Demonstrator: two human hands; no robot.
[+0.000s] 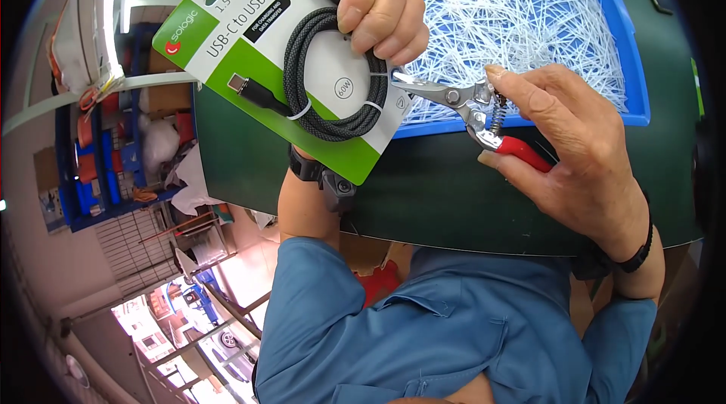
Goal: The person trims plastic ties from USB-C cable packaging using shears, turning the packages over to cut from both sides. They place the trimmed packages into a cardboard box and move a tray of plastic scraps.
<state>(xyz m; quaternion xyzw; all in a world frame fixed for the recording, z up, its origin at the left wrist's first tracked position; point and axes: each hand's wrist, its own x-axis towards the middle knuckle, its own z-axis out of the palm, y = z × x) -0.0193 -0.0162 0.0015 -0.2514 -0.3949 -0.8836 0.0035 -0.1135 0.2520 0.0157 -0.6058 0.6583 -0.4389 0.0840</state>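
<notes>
My left hand (382,14) grips a green and white cardboard package (321,153) by its upper right side, fingers curled over the edge. On its front sits a coiled black braided cable (293,63), with a metal-tipped plug (253,92) sticking out at lower left. White ties (373,106) hold the coil to the card. In my right hand (582,135) are spring-loaded snips (454,97) with red grips. Their blade tips touch or nearly touch the card's right edge, close to a tie on the coil. Whether the blades are parted is hard to tell.
A blue tray (637,94) full of thin white plastic strips (499,10) stands on the dark green table (423,192), behind my hands. To the left are blue shelves (98,184) with assorted goods and a wire grid (136,245). A bright opening lies at lower left.
</notes>
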